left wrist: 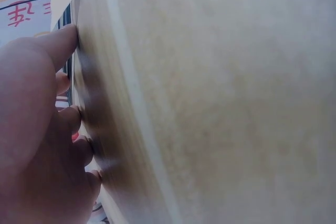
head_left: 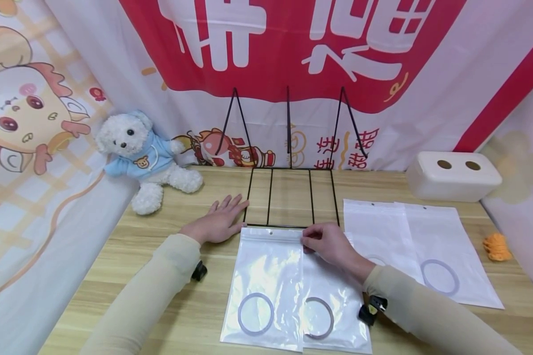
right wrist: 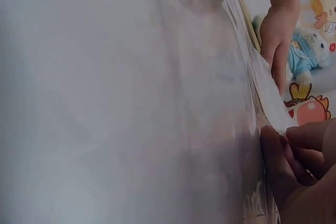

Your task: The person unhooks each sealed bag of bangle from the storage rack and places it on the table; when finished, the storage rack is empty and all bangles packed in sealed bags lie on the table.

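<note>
Two white plastic zip bags overlap on the table in front of the person, the left bag (head_left: 266, 266) lying over the edge of the right bag (head_left: 342, 296). Each shows a thin ring near its bottom. My right hand (head_left: 328, 244) pinches the left bag's top right corner between thumb and fingers; the right wrist view shows the fingertips on the thin edge. Flat on the wood, my left hand (head_left: 219, 219) spreads its fingers beside the black wire rack (head_left: 288, 226). Its fingertips and thumb reach the rack's left side. Upright hooks rise at the rack's back.
More white zip bags (head_left: 448, 231) with rings lie at the right, overlapping. Behind them stands a white box (head_left: 457, 177) with two holes. An orange bundle (head_left: 497, 247) lies at the right edge. A white teddy bear (head_left: 142, 153) sits at the back left.
</note>
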`<state>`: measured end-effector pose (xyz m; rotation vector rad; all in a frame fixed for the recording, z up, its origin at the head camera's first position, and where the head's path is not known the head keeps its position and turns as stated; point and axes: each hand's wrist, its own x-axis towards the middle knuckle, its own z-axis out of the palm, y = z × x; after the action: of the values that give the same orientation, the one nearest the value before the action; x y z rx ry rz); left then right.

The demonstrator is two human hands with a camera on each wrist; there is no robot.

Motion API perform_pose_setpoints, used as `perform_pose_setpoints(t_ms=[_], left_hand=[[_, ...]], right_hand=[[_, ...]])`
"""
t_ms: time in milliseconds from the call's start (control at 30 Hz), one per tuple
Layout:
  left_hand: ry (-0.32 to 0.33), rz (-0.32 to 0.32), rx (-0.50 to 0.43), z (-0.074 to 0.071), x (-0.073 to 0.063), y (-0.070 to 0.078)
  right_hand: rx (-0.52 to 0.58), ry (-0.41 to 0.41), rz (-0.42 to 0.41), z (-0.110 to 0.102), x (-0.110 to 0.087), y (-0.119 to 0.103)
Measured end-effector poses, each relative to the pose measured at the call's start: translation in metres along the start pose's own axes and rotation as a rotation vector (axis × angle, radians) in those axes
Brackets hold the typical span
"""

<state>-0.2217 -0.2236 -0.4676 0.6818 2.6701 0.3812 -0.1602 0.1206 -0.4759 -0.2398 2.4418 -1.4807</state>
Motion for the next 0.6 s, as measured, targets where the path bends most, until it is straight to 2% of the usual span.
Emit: perform_pose_setpoints(t_ms=[300, 600], left_hand=[[-0.005, 0.002, 0.010, 0.000, 0.002, -0.002], [-0.017, 0.009, -0.007, -0.007, 0.001, -0.002]], right_hand=[[0.106, 0.000, 0.059, -0.007, 0.006, 0.004], [0.045, 0.021, -0.001, -0.017, 0.010, 0.006]])
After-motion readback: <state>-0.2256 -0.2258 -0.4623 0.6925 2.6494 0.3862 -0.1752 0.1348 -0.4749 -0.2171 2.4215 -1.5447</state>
